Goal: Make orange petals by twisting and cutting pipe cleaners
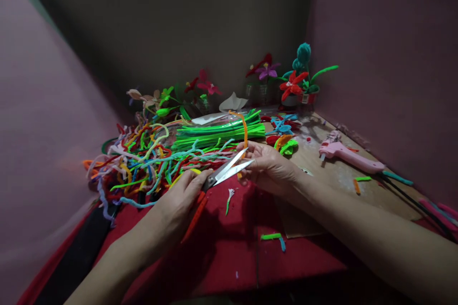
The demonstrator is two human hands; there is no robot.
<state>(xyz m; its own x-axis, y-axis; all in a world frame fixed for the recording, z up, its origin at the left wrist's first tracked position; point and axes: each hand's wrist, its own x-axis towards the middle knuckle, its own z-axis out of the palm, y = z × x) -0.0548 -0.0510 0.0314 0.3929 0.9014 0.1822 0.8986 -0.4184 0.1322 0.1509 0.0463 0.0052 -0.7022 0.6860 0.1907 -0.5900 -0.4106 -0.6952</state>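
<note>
My left hand [179, 202] is closed round the orange handles of a pair of scissors [223, 171], whose silver blades are parted and point right. My right hand [266, 167] pinches an orange pipe cleaner [244, 131] that rises from the fingers and curves back to the left. The blade tips sit on either side of the pipe cleaner's lower end, just beside my right fingers. Both hands hover over a red cloth [232, 252].
A tangled heap of coloured pipe cleaners [143, 157] lies left, a bundle of green ones [218, 133] behind. Pipe-cleaner flowers [293, 83] stand at the back. A pink glue gun [348, 155] rests on brown board at right. Small cut bits [272, 237] dot the cloth.
</note>
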